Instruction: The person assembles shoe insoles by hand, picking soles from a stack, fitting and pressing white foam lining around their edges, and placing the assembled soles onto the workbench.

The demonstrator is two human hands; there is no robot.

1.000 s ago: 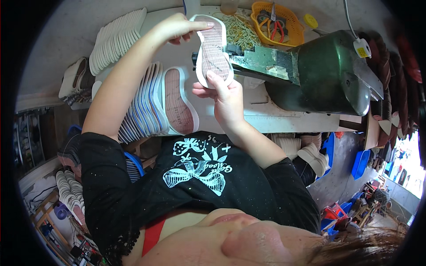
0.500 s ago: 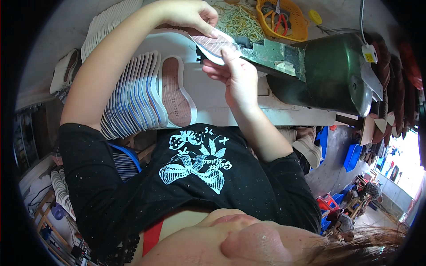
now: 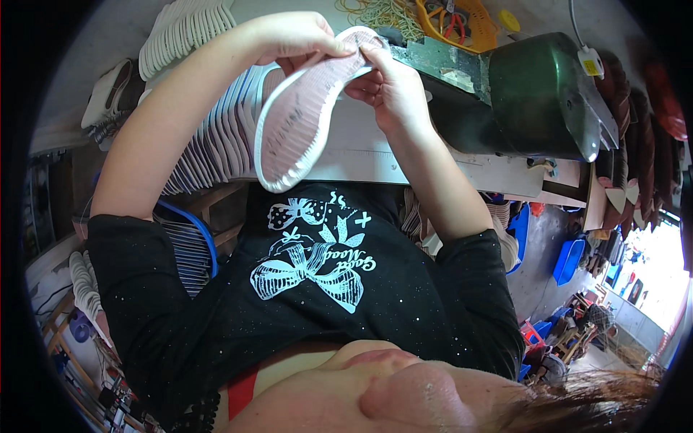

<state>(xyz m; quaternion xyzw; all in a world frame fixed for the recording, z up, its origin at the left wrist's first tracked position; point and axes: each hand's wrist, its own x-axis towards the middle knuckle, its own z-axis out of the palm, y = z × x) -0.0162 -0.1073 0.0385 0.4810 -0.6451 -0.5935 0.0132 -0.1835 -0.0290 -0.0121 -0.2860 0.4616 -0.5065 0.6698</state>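
Note:
A shoe insole [image 3: 292, 130] with a pinkish-brown face and a white edge is held up over the table's front edge. Its wide end hangs toward me, tilted to the left. My left hand [image 3: 307, 42] pinches its far, narrower end from the left, thumb on the face. From the right, my right hand [image 3: 395, 90] grips the same end, thumb on top and fingers curled beneath. The green machine's arm [image 3: 444, 68] is just beyond my right hand. Behind the held insole, a brown-faced insole [image 3: 272, 81] on the table is mostly hidden.
Upright rows of insoles [image 3: 220, 130] fill the table's left side, with another white stack [image 3: 184, 36] farther back. The machine's dark green body [image 3: 541, 94] stands on the right. Beyond it are an orange basket [image 3: 480, 32] with tools and tangled yellowish cord [image 3: 379, 16].
The insole has come away from the machine and swung round, so its wide end now points toward me and left. Both hands remain on it, the left having shifted slightly left and down.

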